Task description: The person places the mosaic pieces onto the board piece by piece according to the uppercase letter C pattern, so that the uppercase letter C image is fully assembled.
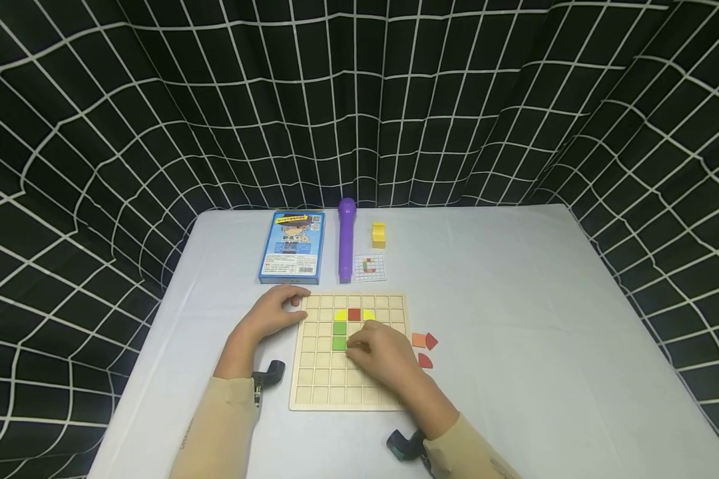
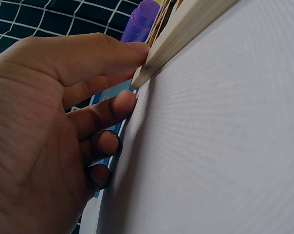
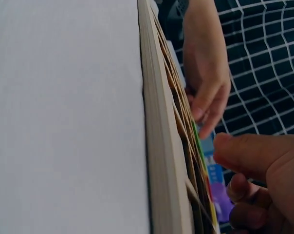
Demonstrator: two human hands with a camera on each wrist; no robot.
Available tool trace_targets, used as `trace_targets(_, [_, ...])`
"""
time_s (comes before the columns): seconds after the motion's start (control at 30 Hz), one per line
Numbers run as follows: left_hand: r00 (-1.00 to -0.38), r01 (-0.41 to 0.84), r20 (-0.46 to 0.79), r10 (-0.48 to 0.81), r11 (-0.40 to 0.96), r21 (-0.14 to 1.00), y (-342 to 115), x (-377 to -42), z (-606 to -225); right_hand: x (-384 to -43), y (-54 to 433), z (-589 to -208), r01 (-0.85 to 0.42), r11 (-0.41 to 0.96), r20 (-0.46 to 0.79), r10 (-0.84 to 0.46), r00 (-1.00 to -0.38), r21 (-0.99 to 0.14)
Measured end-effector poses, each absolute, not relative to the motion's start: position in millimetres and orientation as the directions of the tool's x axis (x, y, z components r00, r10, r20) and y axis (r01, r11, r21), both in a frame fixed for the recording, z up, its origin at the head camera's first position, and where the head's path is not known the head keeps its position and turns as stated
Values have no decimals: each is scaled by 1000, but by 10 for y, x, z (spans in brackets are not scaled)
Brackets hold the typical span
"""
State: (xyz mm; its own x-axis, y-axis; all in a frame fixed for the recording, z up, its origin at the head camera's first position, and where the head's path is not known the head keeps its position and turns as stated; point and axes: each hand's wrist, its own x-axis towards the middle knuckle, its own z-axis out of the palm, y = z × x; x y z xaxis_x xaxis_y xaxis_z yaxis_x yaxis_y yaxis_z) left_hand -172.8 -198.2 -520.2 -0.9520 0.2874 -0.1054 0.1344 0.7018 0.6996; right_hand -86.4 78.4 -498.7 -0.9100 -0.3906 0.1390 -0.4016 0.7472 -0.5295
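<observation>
A square wooden grid board (image 1: 320,396) lies on the table. My left hand (image 1: 271,311) holds its far left corner, the thumb (image 2: 132,52) against the side edge and the index finger reaching round the corner. Over the middle of the board is my right hand (image 1: 383,349), its fingertips beside the lower green square tile (image 1: 339,343). In the right wrist view, no piece shows between its thumb (image 3: 239,151) and curled fingers. Another green square (image 1: 339,328) sits one cell farther back. Behind it, a red square (image 1: 354,315) lies between two yellow rounded pieces (image 1: 341,315).
Right of the board lie an orange square (image 1: 419,340) and two red rounded pieces (image 1: 425,361). Beyond the board are a blue box (image 1: 291,246), a purple microphone-shaped stick (image 1: 346,243), a small pattern card (image 1: 377,275) and a yellow block (image 1: 379,235). Dark grid cloth (image 1: 359,100) surrounds the table.
</observation>
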Motion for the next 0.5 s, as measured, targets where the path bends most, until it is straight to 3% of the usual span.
trace_targets(0.5, [-954, 135, -98, 283, 698, 703, -1982, -1728, -5198, -865, 1340, -4834, -160, 791, 9, -192, -981, -590])
